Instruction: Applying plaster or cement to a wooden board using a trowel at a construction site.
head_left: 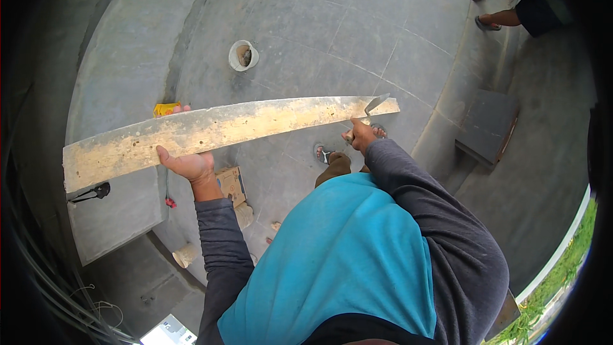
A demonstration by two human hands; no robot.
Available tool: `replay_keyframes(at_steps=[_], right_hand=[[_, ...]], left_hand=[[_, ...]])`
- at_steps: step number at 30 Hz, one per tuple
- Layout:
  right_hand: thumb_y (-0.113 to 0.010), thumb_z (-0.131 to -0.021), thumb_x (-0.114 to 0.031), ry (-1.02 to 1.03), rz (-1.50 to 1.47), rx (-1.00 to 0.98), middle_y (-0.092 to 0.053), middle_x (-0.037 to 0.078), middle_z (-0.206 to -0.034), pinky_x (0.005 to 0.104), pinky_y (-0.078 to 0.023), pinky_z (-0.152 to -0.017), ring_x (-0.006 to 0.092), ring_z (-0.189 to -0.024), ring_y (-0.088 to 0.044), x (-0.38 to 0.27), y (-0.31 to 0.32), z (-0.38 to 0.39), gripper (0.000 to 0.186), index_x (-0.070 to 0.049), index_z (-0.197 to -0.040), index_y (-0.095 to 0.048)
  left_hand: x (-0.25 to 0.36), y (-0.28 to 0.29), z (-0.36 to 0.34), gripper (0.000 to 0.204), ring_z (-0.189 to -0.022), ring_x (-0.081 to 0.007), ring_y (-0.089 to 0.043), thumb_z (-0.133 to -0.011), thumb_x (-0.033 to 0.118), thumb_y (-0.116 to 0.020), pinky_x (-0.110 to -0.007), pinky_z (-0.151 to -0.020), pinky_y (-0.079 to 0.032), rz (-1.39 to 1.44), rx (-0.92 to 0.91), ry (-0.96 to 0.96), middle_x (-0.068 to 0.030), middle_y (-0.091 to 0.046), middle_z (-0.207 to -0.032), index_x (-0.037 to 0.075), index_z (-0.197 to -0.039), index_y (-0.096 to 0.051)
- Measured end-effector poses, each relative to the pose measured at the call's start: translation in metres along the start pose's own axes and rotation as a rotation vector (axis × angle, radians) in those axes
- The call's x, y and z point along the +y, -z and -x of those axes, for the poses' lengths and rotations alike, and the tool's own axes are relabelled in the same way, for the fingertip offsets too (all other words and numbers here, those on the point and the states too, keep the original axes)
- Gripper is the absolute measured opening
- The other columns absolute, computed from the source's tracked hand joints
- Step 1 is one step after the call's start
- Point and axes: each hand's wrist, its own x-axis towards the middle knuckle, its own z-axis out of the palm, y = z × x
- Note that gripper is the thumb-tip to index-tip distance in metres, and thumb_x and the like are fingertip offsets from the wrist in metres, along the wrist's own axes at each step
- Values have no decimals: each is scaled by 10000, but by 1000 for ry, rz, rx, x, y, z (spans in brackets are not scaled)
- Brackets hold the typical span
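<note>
A long wooden plank (255, 122), pale and smeared with grey, stretches across in front of me, its wider end to the left. My left hand (193, 165) grips it from underneath, thumb at the near edge and fingertips showing past the far edge. By the plank's right end, my right hand (363, 135) is closed around the handle of a small trowel (377, 103). The metal blade points up and right over the plank's surface. Whether the blade touches the wood I cannot tell.
A white bucket (234, 61) stands on the grey tiled floor. Left lies a raised concrete slab (137, 38) beside a yellow object (166, 109). A cardboard box (231, 184) is below the plank. Another person's legs (507, 18) appear upper right, above a dark block (486, 121).
</note>
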Motion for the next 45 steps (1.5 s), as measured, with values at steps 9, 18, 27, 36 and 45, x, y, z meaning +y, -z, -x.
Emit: replay_keyframes(at_steps=[9,18,27,36,45], right_hand=[[-713,-869,-203,-17,-283,116,-601,170,-1247,398,-529,-847,296,-1027,-650,-25,-38,36,527,48,-1284,-509],[-689,-902,-123,554,-602,-352,-617,111,-1087,342,-515,-877,211,-978,-623,-130,-72,101,338,4,-1167,-523],[-714,-898,-149,1202,-369,-645,-565,9,-887,273,-464,-724,94,-792,-533,-179,-93,205,237,-81,-955,-494],[-772,-868,-176,1515,144,-690,-531,-33,-793,249,-438,-650,73,-713,-486,-172,-88,231,283,-81,-893,-506],[-821,-806,-144,1455,705,-800,-577,-19,-846,262,-466,-719,85,-785,-526,-182,-57,229,305,-58,-950,-566]], left_hand=[[52,25,23,698,-1270,-399,-494,-901,591,-425,-569,-1079,-372,37,116,30,-207,-506,-1365,98,-1395,-442],[-22,134,99,820,-1339,-343,-418,-840,666,-461,-537,-1115,-325,26,697,-16,-129,-441,-1442,127,-1453,-385],[-108,110,121,921,-1442,-322,-270,-881,539,-612,-430,-1152,-263,-631,703,361,-156,-135,-1609,45,-1542,-204],[120,-103,-47,862,-1402,-312,-354,-935,636,-463,-479,-1121,-296,-359,-137,-436,-209,-353,-1518,8,-1502,-300],[267,-94,-130,1110,-1326,-320,-438,-741,801,-592,-479,-1091,-378,222,-513,-304,-170,-455,-1440,12,-1473,-322]])
